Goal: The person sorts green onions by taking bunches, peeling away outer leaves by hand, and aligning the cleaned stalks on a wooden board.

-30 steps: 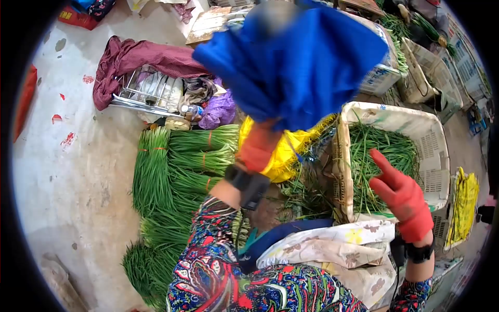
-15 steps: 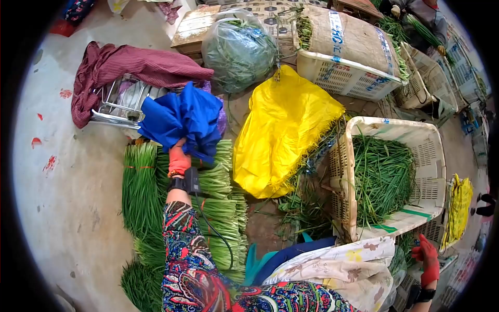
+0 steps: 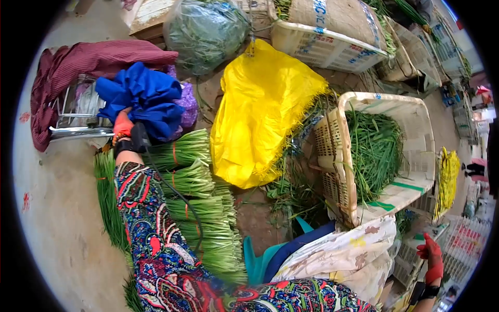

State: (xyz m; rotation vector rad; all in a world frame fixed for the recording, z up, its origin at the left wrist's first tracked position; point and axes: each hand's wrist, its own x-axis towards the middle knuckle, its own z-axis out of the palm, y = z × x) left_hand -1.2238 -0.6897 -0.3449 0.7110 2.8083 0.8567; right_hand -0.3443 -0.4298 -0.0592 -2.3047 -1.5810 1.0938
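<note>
My left hand (image 3: 123, 124), in a red glove, grips the lower edge of a bunched blue cloth (image 3: 143, 96). The cloth rests over a metal-framed rack or stool (image 3: 78, 130), beside a maroon striped cloth (image 3: 99, 57) and a purple dotted fabric (image 3: 188, 106). Below that hand lie bundles of long green stalks (image 3: 195, 208), tied with red bands. Out at the lower right, my red-gloved right hand (image 3: 431, 257) is held up away from the body with its fingers apart, and nothing shows in it. Nearest to it is a white crate (image 3: 408, 262).
A yellow woven sheet (image 3: 265, 114) hangs in the middle. Right of it stands a tilted white basket (image 3: 423, 135) holding loose green leaves (image 3: 374, 156). Farther back are a clear bag of greens (image 3: 205, 36) and a covered crate (image 3: 327, 47). Floral white fabric (image 3: 338, 249) covers my lap.
The view has shifted, so most things sit farther left and higher. My left hand has moved the blue cloth a little left, closer over the metal frame. My right hand stays out to the side.
</note>
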